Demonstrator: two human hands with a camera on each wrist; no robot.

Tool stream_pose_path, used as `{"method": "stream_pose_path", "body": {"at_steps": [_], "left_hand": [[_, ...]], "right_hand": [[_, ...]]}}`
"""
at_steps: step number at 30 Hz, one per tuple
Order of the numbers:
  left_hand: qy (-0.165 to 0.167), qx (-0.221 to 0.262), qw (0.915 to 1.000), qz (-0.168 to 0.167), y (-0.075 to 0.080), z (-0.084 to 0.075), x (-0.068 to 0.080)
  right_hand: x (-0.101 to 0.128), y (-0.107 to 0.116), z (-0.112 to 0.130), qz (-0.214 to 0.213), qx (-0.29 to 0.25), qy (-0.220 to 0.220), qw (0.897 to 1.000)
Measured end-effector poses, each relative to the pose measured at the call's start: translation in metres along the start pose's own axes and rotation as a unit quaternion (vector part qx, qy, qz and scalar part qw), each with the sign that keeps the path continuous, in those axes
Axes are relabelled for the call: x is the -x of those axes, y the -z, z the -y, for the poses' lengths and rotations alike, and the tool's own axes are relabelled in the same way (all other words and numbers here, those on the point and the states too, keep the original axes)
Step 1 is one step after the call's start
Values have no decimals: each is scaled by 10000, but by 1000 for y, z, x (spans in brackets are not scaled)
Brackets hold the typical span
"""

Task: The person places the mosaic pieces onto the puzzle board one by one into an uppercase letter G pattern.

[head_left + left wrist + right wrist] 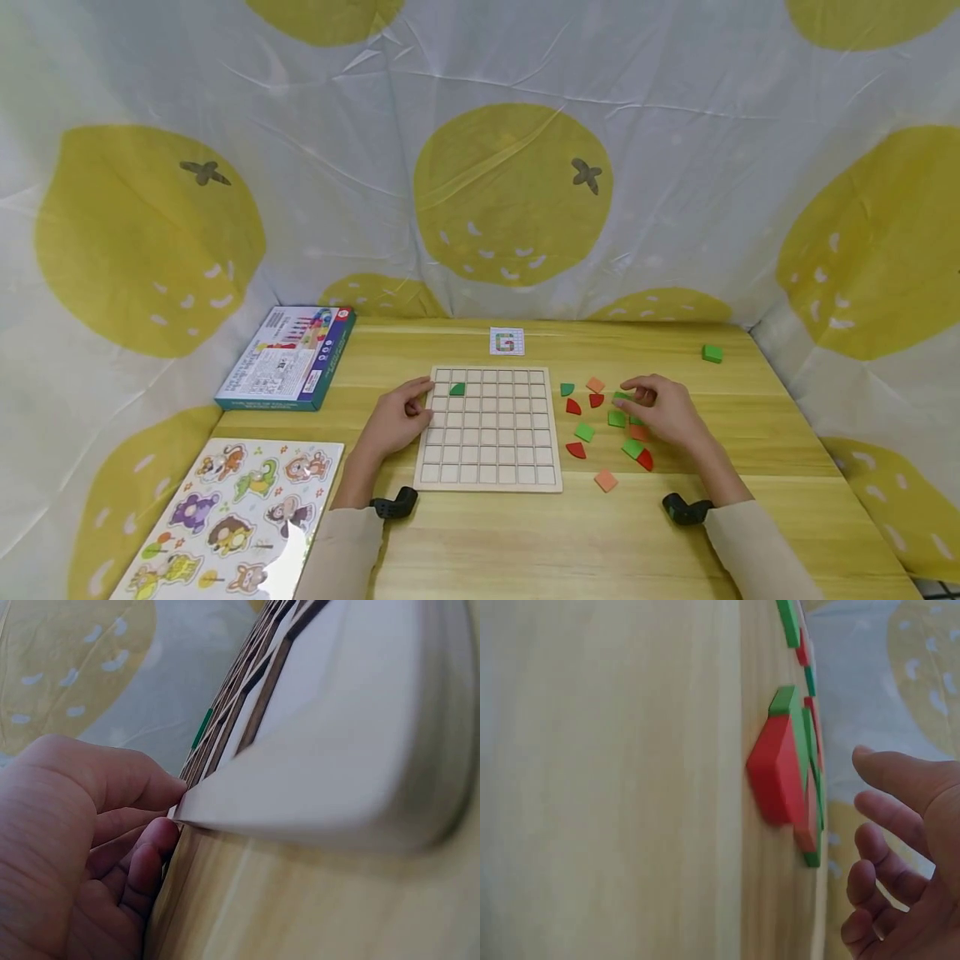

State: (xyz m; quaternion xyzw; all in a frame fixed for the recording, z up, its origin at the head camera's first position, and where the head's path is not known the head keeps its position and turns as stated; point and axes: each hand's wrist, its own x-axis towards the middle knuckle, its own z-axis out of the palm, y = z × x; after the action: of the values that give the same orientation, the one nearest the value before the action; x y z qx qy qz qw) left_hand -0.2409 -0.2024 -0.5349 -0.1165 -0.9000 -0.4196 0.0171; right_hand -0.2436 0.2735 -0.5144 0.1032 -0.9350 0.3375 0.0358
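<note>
A pale wooden grid board (487, 429) lies flat on the table, with a green quarter-circle piece (457, 389) in one of its upper left cells. My left hand (397, 419) rests against the board's left edge, its fingertips touching the rim. In the left wrist view the same hand (97, 825) has its other fingers loosely bent beside that edge. Over the scattered pieces hovers my right hand (663, 408), thumb and index finger apart near a green piece (621, 397) that they partly cover. The right wrist view shows this hand (907, 847) with nothing between its fingers.
Red quarter-circles (575, 451), orange squares (606, 480) and green squares (584, 432) lie right of the board. A pattern card (507, 341) is behind it. A green stack (712, 353) stands far right. A box (285, 358) and an animal puzzle (232, 517) lie left.
</note>
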Motion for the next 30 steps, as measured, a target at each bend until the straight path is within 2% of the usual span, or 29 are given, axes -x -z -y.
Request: {"method": "stream_pose_path", "body": {"at_steps": [7, 13, 24, 30], "left_hand": [[69, 10, 10000, 0, 0, -3, 1], [130, -37, 9999, 12, 1, -3, 1], [60, -62, 10000, 45, 0, 0, 1], [31, -75, 9999, 72, 1, -2, 1]], "right_hand": [[-3, 6, -16, 74, -66, -83, 9999], [-5, 5, -22, 175, 84, -21, 9998], [-7, 4, -24, 296, 21, -122, 9995], [-7, 3, -22, 191, 87, -112, 9997]]}}
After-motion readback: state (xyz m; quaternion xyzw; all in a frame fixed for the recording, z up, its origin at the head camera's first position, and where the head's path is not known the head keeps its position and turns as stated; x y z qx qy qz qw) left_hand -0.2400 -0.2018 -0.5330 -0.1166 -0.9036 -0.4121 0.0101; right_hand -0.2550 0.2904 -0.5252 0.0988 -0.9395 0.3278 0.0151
